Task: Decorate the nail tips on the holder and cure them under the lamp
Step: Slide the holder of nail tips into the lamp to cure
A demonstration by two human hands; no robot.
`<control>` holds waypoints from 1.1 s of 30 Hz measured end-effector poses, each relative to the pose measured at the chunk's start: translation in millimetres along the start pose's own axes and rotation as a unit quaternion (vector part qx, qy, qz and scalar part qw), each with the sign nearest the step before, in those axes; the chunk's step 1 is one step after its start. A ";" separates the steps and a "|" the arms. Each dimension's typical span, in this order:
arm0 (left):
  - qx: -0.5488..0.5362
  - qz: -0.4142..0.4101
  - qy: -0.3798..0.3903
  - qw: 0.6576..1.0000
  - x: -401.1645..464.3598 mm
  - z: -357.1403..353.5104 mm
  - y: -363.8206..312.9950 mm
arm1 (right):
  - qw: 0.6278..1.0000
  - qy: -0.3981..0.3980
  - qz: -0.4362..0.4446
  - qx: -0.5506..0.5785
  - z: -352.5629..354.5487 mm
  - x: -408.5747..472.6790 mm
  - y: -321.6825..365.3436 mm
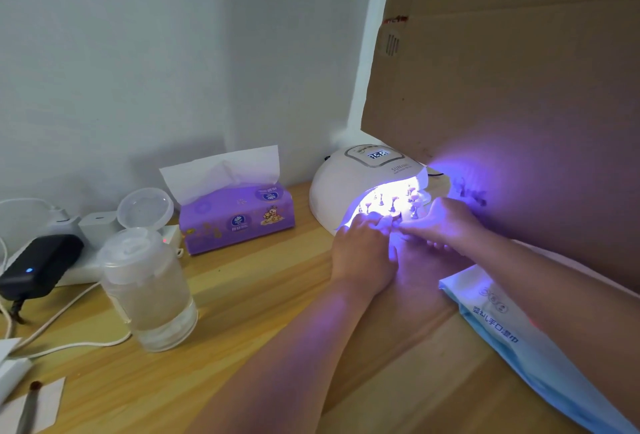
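The left hand (363, 243) and the right hand (446, 219) are both at the mouth of the lamp (346, 188), side by side and nearly touching. The glow is so bright that I cannot tell if the fingers of either hand are curled round something or just lying flat.

The big things first. The wooden table (259, 295) runs out wide to the left. A tall cardboard sheet (519, 87) stands close on the right, so there is little room that way. The white lamp sits at the back by the wall, is lit purple, and opens toward the person. A number shows on its little screen (378, 156).

The nail tips (381, 199) stand on little posts inside the lamp, just past the fingertips. They make a row that runs left to right across the mouth. The holder under them is hidden by the glare. Both hands are about as near to it, one at each end, I think.

To bring the tips out, the hands would pull straight back toward the body, where the table is bare. A blue packet (519, 329) lies near the right arm, a cup (149, 288) and a tissue pack (239, 219) stand well off to the left, and a small brush (31, 399) lies at the near left edge
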State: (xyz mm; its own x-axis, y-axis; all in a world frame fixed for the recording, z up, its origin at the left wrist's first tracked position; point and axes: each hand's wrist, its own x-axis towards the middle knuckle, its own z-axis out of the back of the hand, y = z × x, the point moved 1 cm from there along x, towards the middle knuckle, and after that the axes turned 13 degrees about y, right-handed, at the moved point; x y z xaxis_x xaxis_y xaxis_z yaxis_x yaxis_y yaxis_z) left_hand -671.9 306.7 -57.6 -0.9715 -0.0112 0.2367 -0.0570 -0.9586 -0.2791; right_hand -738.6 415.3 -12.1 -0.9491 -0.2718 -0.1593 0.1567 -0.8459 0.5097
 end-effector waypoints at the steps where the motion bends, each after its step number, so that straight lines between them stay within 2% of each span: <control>1: 0.000 0.001 -0.001 1.000 -0.4 0.3 0.0 | 1.000 0.007 -0.007 -0.001 -1.5 -3.1 -0.1; 8: -0.019 0.013 0.008 1.000 0.0 2.7 -0.4 | 0.985 0.140 -0.075 0.073 -8.8 -16.1 8.5; 11: -0.048 0.012 0.017 0.999 -0.3 3.4 0.8 | 0.980 0.172 -0.078 0.059 -12.6 -18.9 15.4; 13: -0.067 0.014 0.028 0.997 -0.2 4.8 1.9 | 0.985 0.156 -0.070 0.031 -15.7 -17.6 16.5; 19: -0.088 0.026 0.021 0.996 -4.4 7.3 1.9 | 1.000 0.015 -0.011 -0.021 -18.2 -7.2 5.4; 23: -0.064 0.064 -0.005 0.996 -6.7 12.1 1.6 | 0.994 -0.011 -0.005 -0.105 -12.6 -6.4 4.7; 26: -0.081 0.080 -0.004 0.993 -7.8 13.6 1.2 | 0.982 -0.005 0.011 -0.187 -6.5 -7.5 6.8; 31: -0.093 0.090 -0.003 0.992 -9.1 15.3 -2.6 | 0.946 -0.096 0.112 -0.288 -2.4 -12.1 24.3; 33: -0.086 0.089 -0.005 0.992 -9.6 15.4 -3.5 | 0.931 -0.107 0.131 -0.323 -2.7 -10.0 28.9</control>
State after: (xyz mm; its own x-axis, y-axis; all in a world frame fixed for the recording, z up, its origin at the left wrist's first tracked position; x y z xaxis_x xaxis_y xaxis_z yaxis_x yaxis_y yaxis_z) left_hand -658.8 305.7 -44.6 -0.9675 -0.1792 0.1783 0.0757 -0.8785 -0.4718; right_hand -723.8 392.4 1.9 -0.8770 -0.4686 0.1063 0.4569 -0.8817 -0.1180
